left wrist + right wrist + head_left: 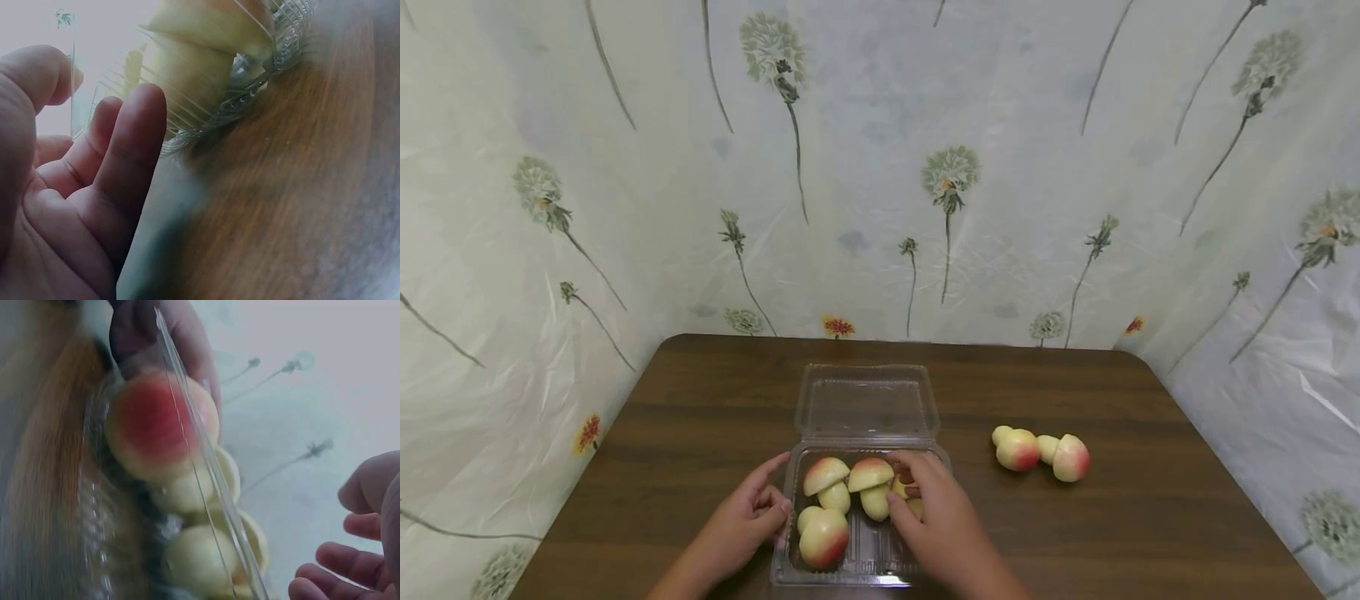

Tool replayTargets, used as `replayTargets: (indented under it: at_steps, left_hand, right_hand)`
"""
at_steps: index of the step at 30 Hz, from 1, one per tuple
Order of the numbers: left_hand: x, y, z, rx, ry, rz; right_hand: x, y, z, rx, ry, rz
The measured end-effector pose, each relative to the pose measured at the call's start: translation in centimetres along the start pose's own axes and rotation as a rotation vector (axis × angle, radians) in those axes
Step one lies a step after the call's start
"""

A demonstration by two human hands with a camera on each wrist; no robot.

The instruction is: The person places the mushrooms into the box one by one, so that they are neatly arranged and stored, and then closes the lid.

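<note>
A clear plastic clamshell box (880,575) lies with its lid (868,408) folded back. Inside are several cream mushrooms with red-tinted caps: one mushroom (824,537) at the front left, another mushroom (826,477) behind it, and a third mushroom (872,477) at the back middle. My right hand (943,517) reaches over the box's right side, partly hiding another mushroom (914,505); its fingers look loosely bent in the right wrist view. At the left rim, my left hand (741,517) has its index finger stretched out and its thumb close by the wall.
Two more mushrooms, one mushroom (1018,450) and its neighbour mushroom (1070,458), lie side by side on the brown wooden table (1112,525), right of the box. A pale dandelion-patterned sheet (865,183) hangs behind the table and along both sides.
</note>
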State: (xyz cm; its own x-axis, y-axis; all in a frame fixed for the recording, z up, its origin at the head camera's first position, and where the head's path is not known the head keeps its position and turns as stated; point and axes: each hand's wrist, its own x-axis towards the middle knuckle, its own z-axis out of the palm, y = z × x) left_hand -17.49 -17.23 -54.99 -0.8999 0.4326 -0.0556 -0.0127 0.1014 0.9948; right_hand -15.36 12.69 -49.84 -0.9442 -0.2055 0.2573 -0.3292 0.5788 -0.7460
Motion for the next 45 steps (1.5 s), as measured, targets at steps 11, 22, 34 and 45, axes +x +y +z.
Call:
replayTargets:
  at_steps: [11,22,34,45]
  left_hand:
    - [0.0,-0.1,-0.2,0.038,0.008,-0.032]
    - [0.0,-0.2,-0.1,0.009,0.000,-0.018]
    - [0.0,-0.2,0.1,-0.011,0.004,-0.020]
    - [0.1,-0.1,0.1,-0.008,0.002,-0.020]
  right_hand:
    - [-0.7,2.5,-1.4,0.005,0.128,-0.037]
    - [-0.3,5.7,-3.6,-0.136,0.191,-0.112]
    - [-0.4,8.0,-5.8,-0.245,0.283,-0.165]
    - [-0.5,9.6,-7.7,-0.213,0.314,-0.187]
